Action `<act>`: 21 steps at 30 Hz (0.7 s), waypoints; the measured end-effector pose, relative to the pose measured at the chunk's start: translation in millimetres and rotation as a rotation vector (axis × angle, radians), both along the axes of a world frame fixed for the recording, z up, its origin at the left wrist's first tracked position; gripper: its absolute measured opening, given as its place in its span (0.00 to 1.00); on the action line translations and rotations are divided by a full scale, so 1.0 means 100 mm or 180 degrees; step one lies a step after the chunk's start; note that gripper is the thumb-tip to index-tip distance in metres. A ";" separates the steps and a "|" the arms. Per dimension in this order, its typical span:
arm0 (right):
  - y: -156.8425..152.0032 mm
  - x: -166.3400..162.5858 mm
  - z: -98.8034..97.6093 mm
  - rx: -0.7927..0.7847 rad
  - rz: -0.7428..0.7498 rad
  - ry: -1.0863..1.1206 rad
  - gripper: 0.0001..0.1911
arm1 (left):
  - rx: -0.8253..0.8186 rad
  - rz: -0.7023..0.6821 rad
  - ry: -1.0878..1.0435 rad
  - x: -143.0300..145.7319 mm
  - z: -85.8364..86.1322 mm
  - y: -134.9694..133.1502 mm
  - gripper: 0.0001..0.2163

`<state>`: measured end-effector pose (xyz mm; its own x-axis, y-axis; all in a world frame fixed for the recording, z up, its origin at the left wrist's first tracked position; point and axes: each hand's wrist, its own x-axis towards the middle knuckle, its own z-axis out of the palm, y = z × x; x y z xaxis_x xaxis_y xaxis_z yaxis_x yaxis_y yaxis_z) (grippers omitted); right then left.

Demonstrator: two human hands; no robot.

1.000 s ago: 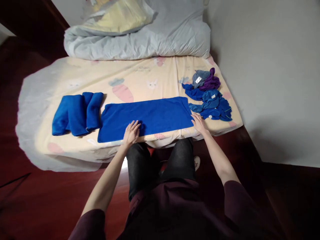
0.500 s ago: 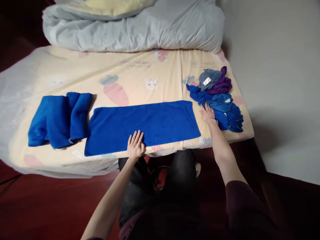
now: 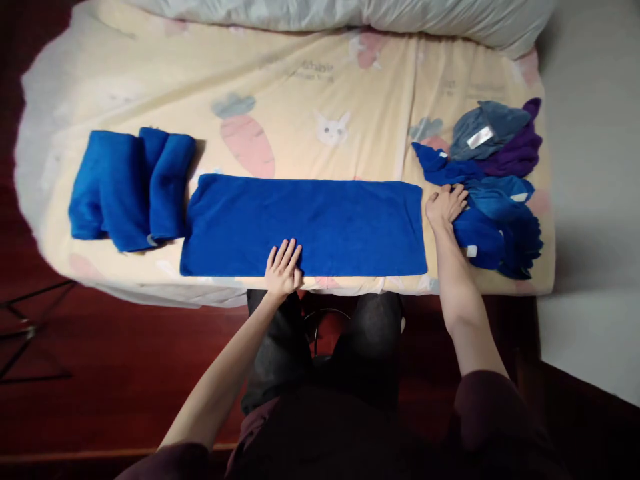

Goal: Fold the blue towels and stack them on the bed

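A blue towel (image 3: 320, 220) lies spread flat in a long rectangle across the bed. My left hand (image 3: 284, 268) rests on its front edge, fingers spread and flat. My right hand (image 3: 447, 202) lies just beyond the towel's right end, at the left side of a crumpled pile of cloths; its fingers are extended and touch the pile. In that pile are a bright blue cloth (image 3: 500, 197), a grey-blue cloth (image 3: 490, 127), a purple cloth (image 3: 515, 152) and darker blue cloths (image 3: 493, 243), some with white tags. Neither hand grips anything.
Folded blue towels (image 3: 130, 190) sit left of the flat one. Beneath is a bed with a cream sheet (image 3: 300, 140) patterned with carrots and cats. A grey quilt (image 3: 340, 15) lies at the back, a pale wall (image 3: 595, 220) stands on the right, and thin black metal legs (image 3: 30, 330) show at lower left.
The camera view has tilted downward, so the bed appears higher and the quilt is mostly cut off. My left hand stays on the towel; my right hand remains by the pile, turned slightly more rightward.
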<state>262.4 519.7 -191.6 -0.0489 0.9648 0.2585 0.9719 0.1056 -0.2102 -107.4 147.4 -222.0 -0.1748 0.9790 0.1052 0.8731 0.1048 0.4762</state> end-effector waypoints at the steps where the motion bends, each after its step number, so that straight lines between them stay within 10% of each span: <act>1: -0.08 -0.08 0.04 -0.0023 0.0266 0.0015 0.26 | 0.0005 -0.0011 0.0035 0.00 0.00 0.00 0.34; 6: 0.08 -0.21 0.27 -0.0827 0.1567 0.0038 0.23 | 0.0082 -0.0060 0.0178 -0.01 0.02 0.01 0.33; 11: 0.48 -0.12 0.48 -0.0941 0.0491 0.0077 0.30 | 0.0115 -0.0065 0.0189 -0.01 0.07 0.03 0.34; 21: -0.13 -0.41 0.14 -0.0637 0.0854 0.0487 0.21 | 0.0092 -0.0131 -0.0355 -0.15 0.33 0.08 0.25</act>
